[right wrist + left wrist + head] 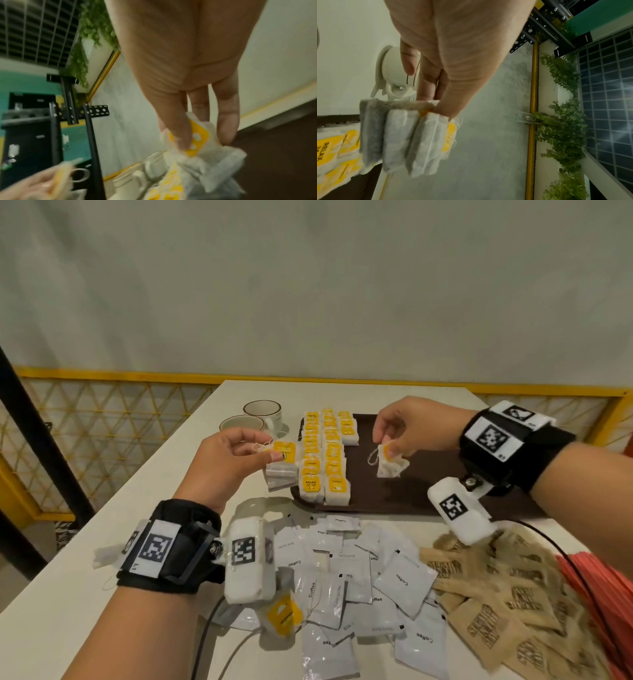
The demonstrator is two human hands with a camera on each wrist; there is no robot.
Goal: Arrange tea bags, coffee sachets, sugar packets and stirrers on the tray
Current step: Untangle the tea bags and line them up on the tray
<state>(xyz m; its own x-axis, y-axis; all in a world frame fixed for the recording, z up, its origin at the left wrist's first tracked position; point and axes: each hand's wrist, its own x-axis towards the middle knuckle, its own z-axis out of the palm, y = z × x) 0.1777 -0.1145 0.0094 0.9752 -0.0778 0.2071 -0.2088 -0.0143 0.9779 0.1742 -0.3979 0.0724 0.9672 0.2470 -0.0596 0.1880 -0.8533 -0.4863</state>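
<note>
While the left hand (236,453) is pinching a small stack of yellow-tagged white tea bags (282,465) and the right hand (407,428) one crumpled bag (390,462) above the brown tray (445,484), dangling strings are risking snagging the neat rows (325,453) along the tray's left edge.

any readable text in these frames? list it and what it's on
"RELAX": yellow tag of a tea bag in the front row on the tray; also in the left wrist view.
"Coffee": white sachets piled on the table.
Brown sugar packets: dark print, too blurred to read.
Wristband markers: coded squares; small characters beside them unreadable.
Other tea bag tags: too small.
</note>
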